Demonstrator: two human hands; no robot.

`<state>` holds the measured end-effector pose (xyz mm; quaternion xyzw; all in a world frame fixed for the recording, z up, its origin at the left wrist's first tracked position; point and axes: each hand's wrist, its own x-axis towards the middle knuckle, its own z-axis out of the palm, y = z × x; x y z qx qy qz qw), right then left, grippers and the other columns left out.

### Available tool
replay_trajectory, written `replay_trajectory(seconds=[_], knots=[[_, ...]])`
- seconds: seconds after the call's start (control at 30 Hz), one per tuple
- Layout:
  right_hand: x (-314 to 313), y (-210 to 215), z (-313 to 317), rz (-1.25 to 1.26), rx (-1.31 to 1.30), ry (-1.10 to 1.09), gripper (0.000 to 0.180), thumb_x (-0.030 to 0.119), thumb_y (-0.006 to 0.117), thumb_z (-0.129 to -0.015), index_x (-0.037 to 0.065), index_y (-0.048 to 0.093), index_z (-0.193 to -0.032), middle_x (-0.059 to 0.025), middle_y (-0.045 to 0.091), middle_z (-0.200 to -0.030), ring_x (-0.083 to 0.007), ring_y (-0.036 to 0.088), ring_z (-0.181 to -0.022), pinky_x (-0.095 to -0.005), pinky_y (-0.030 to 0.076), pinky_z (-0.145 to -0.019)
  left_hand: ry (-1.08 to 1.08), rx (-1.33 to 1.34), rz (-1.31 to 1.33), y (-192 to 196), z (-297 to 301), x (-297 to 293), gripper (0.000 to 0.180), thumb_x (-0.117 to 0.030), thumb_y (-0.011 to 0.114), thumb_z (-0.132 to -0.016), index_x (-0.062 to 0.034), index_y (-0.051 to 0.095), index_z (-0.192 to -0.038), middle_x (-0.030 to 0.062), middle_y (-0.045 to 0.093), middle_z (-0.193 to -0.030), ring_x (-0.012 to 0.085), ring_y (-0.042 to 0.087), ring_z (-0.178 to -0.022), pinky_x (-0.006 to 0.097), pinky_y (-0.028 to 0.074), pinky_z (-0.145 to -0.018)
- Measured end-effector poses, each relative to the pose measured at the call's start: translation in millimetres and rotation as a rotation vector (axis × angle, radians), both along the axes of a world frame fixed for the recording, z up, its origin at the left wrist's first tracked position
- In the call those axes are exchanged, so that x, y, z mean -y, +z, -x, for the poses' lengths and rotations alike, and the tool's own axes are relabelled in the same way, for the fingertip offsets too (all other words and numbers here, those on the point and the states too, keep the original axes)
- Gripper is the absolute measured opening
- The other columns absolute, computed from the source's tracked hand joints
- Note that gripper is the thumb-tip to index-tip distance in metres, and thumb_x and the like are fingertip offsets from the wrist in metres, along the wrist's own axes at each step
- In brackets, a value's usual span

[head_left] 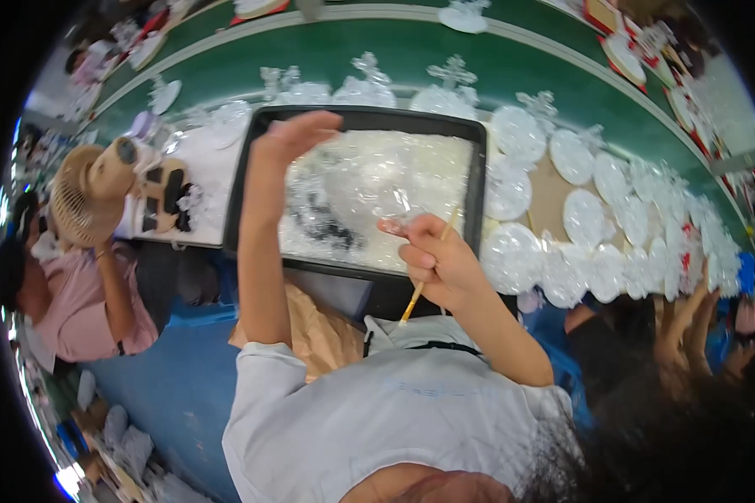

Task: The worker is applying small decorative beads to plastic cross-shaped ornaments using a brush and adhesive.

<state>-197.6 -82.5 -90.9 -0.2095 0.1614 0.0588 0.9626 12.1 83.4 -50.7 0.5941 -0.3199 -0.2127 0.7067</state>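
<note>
My right hand [440, 256] is closed in front of my chest, with a thin yellow-handled brush [417, 293] held across its fingers. At its fingertips is a clear, shiny piece [401, 203], its outline hard to make out against the pale material behind it. Raised over the far left edge of a black tray [478, 189] is my left hand [306, 132], slightly blurred, its fingers stretched out and nothing seen in them. Whitish, glittery material fills the tray, with a dark patch [331, 222] at its left.
Clear round ornaments [583, 216] crowd the table to the right, and more line the tray's far side. A green conveyor belt [335, 54] runs behind. To the left, a person [101, 293] sits near a beige fan [88, 193]. Brown paper [323, 335] hangs below the tray.
</note>
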Motion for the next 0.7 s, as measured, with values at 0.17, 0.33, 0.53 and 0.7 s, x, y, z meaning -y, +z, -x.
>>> replay_trajectory(seconds=[0.17, 0.33, 0.53, 0.7], knots=[[-9.5, -8.8, -1.6, -0.145, 0.109, 0.026, 0.028, 0.004, 0.045, -0.101, 0.014, 0.054, -0.076, -0.0183, 0.059, -0.124, -0.004, 0.035, -0.054, -0.017, 0.023, -0.041, 0.056, 0.15, -0.064, -10.4, 3.7, -4.9, 0.058, -0.038, 0.03, -0.102, 0.0051, 0.063, -0.121, 0.0167, 0.063, -0.126, 0.026, 0.06, -0.115, 0.038, 0.041, -0.105], [-10.6, 1.2, -9.9, -0.199, 0.082, 0.07, 0.034, 0.007, 0.041, -0.103, 0.016, 0.05, -0.071, -0.0137, 0.06, -0.123, -0.0038, 0.033, -0.053, -0.0168, 0.022, -0.04, 0.092, 0.232, -0.194, 5.7, 4.0, -5.5, 0.054, -0.034, 0.035, -0.097, 0.0046, 0.062, -0.124, 0.0154, 0.062, -0.128, 0.0241, 0.055, -0.123, 0.037, 0.036, -0.11], [-6.2, 4.4, -17.8, -0.25, 0.045, 0.123, 0.035, 0.005, 0.041, -0.1, 0.016, 0.048, -0.068, -0.0132, 0.06, -0.124, -0.0035, 0.03, -0.052, -0.0168, 0.02, -0.04, 0.042, 0.358, -0.274, 9.3, 5.9, -12.8, 0.055, -0.034, 0.03, -0.099, 0.0033, 0.065, -0.119, 0.0155, 0.062, -0.128, 0.0237, 0.054, -0.123, 0.035, 0.036, -0.109], [-6.5, 5.7, -20.0, -0.214, 0.05, 0.165, 0.034, 0.002, 0.044, -0.095, 0.016, 0.047, -0.065, -0.0149, 0.06, -0.122, -0.0033, 0.029, -0.052, -0.0174, 0.018, -0.041, 0.016, 0.325, -0.35, -2.3, 2.3, -22.4, 0.071, -0.045, 0.018, -0.101, 0.006, 0.064, -0.119, 0.0212, 0.061, -0.128, 0.0316, 0.055, -0.123, 0.042, 0.031, -0.112]])
